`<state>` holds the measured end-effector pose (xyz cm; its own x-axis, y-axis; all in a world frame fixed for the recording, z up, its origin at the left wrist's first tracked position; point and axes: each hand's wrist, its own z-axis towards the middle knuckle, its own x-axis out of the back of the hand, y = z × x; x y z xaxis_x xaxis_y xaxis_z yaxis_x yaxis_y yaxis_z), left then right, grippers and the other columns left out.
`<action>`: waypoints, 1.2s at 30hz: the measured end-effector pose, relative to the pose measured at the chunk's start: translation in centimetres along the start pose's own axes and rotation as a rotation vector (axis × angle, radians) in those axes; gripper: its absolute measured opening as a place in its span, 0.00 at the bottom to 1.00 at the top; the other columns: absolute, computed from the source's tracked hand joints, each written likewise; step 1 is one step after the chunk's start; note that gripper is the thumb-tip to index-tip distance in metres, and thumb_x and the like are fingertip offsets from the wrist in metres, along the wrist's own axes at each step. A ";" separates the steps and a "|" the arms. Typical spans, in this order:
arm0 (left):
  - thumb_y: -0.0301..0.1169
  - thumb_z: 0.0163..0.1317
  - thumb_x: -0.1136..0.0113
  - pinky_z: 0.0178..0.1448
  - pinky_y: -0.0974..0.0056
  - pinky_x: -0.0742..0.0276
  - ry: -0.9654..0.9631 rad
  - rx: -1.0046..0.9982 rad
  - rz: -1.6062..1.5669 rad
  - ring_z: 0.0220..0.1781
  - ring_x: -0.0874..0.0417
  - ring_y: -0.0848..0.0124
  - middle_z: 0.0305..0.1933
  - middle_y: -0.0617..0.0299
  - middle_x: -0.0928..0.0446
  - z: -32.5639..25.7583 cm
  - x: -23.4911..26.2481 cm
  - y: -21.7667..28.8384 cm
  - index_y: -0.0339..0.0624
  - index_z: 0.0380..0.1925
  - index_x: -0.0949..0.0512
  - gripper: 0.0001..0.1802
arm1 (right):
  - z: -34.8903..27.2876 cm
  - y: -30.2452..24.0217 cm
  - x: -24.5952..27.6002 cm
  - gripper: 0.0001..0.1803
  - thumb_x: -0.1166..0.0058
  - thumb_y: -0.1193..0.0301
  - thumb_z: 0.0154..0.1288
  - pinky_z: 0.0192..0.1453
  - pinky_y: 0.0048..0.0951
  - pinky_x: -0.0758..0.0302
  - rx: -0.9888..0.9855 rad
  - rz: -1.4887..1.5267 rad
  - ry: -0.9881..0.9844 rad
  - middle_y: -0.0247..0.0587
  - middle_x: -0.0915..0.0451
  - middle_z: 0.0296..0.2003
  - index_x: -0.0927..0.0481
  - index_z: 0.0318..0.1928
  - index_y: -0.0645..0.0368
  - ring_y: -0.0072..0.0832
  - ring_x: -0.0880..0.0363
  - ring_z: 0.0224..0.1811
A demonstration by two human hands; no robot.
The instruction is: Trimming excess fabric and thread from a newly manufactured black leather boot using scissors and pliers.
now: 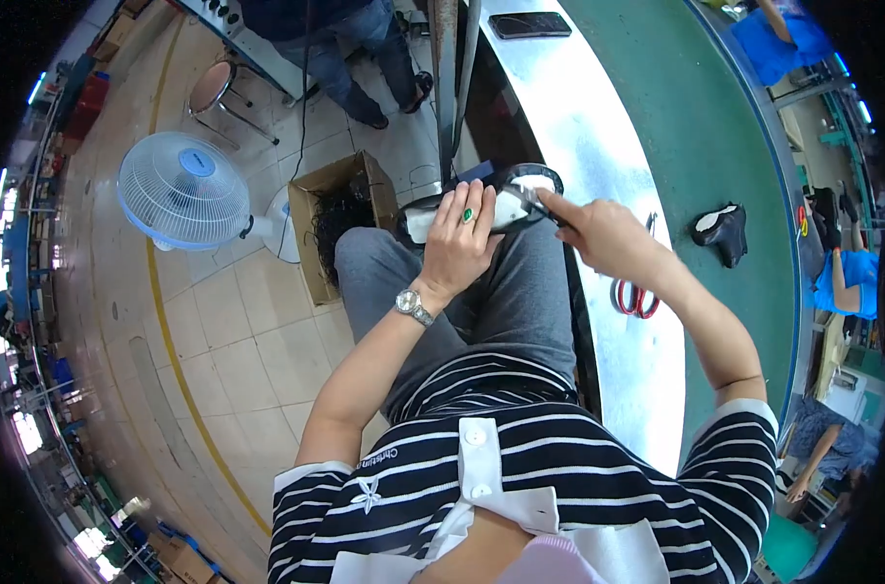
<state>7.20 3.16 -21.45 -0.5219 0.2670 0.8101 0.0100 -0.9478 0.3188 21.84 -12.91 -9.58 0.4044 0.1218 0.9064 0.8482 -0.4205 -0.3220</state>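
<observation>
A black shoe with a white inside (520,195) rests on my lap over grey trousers. My left hand (459,243), with a green ring and a silver wristwatch, grips the shoe from the left side. My right hand (598,234) pinches a thin dark tool (543,206) whose tip reaches into the shoe's opening. Both forearms rise from the lower edge, above a striped shirt.
A metal bench (598,127) and a green belt (715,127) run along my right, bearing red-handled scissors (635,297), another black shoe part (722,232) and a phone (530,24). On my left stand a cardboard box of black scraps (340,224), a white fan (184,190) and a stool (212,86). Another person's legs (365,58) are beyond.
</observation>
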 end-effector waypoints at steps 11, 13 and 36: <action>0.33 0.48 0.32 0.68 0.53 0.34 0.038 -0.003 0.080 0.65 0.28 0.51 0.62 0.44 0.28 0.0 -0.5 -0.3 0.28 0.58 0.28 0.36 | 3.1 -1.6 -1.8 0.30 0.50 0.69 0.70 0.32 0.36 0.23 -0.122 0.308 0.224 0.46 0.22 0.20 0.40 0.70 0.56 0.36 0.18 0.23; 0.33 0.48 0.32 0.69 0.53 0.34 0.029 -0.015 0.074 0.65 0.29 0.51 0.63 0.44 0.28 0.4 -0.6 0.2 0.28 0.58 0.28 0.36 | 3.3 -1.3 -3.0 0.29 0.49 0.68 0.67 0.38 0.52 0.26 -0.331 0.464 0.420 0.62 0.20 0.28 0.38 0.67 0.57 0.59 0.20 0.32; 0.31 0.49 0.31 0.68 0.51 0.32 0.068 0.019 0.032 0.65 0.29 0.48 0.53 0.45 0.25 0.9 -0.8 0.4 0.25 0.53 0.26 0.31 | 4.0 -2.2 -2.7 0.30 0.51 0.69 0.68 0.38 0.54 0.26 -0.188 0.239 0.255 0.61 0.20 0.26 0.43 0.69 0.50 0.58 0.20 0.30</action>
<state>8.35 2.77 -21.51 -0.5778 0.2238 0.7849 0.0434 -0.9519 0.3034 20.20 -8.73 -12.38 0.4648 -0.2163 0.8586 0.6538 -0.5701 -0.4975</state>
